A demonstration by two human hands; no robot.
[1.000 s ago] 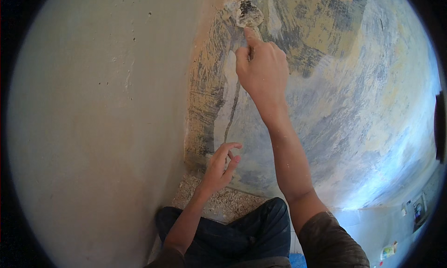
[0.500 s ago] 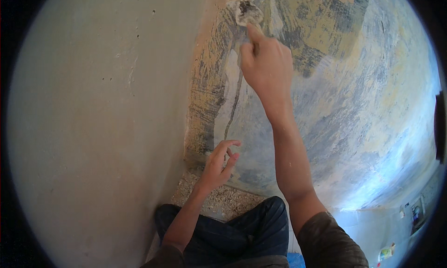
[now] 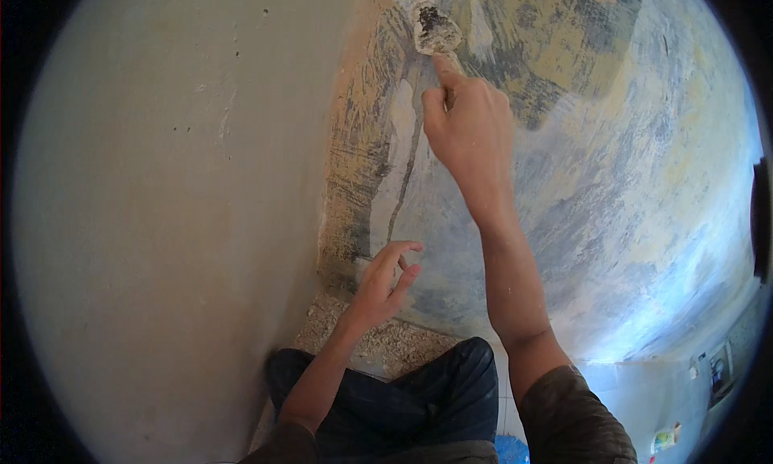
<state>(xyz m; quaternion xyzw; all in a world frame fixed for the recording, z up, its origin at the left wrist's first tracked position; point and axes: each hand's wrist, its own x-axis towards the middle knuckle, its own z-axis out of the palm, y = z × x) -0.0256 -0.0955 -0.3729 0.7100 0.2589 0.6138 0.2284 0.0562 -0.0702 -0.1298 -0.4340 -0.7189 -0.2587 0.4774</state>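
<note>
My right hand point(image 3: 475, 130) reaches up the wall, fingers closed round the handle of a scraper point(image 3: 437, 31). Its index finger is stretched along the tool toward the blade. Pale and dark caked material covers the blade, which is at the patchy wall point(image 3: 564, 174); whether it touches cannot be told. Most of the handle is hidden by the hand. Lower down, my left hand point(image 3: 386, 283) is held in front of the wall's foot, fingers bent and apart, with nothing in it. Yellow-grey scraped areas, pale patches and a dark streak mark the wall.
A smooth beige wall point(image 3: 169, 222) meets the patchy wall in a corner on the left. Crumbled debris point(image 3: 403, 347) lies along the wall's foot, just beyond my bent legs point(image 3: 403, 399). Something blue point(image 3: 511, 448) sits at the lower edge. Bright light falls at the right.
My right hand and the scraper have moved slightly down and to the right along the wall. The left hand has hardly shifted.
</note>
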